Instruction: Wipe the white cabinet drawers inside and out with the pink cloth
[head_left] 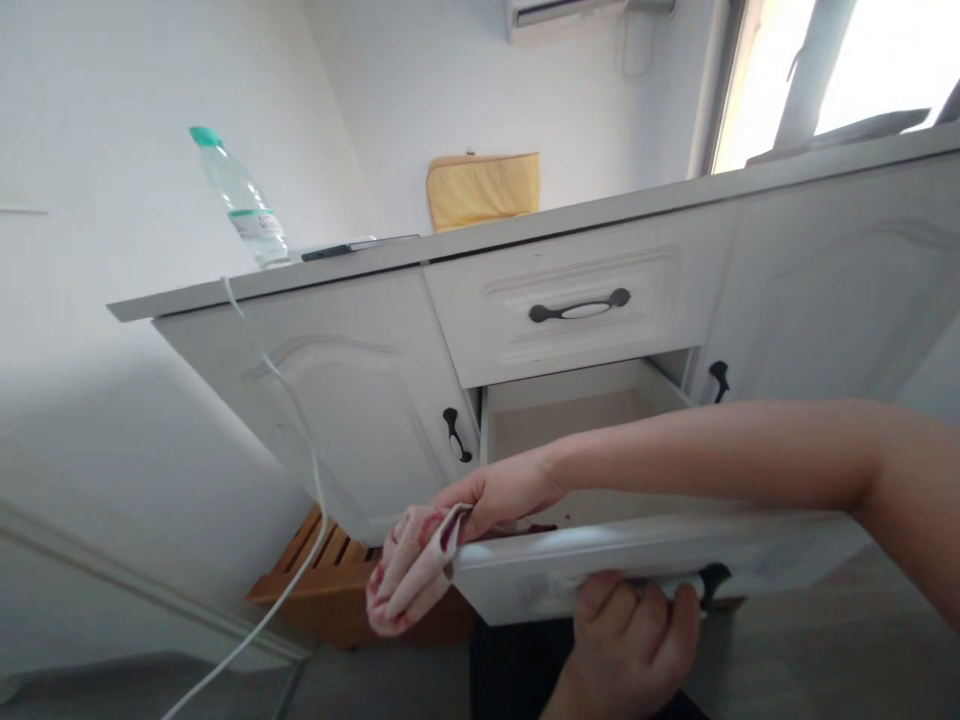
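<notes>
A lower drawer (645, 545) of the white cabinet is pulled out. My left hand (630, 640) is closed around its dark-and-white handle (712, 585), on the outside of the drawer front. From the right, my right arm stretches across the open drawer. In my right hand (502, 495) is a folded pink-and-white cloth (412, 575), pressed at the left end of the front's top edge. Part of the drawer's inside is hidden behind my arm; its bare floor (570, 412) shows further back.
An upper drawer (585, 305) is closed, with cabinet doors either side. On the countertop (360, 268) stand a plastic bottle (244, 205) and a flat dark object (337, 250). A white cable (311, 450) hangs at left, by a slatted wooden stool (300, 590).
</notes>
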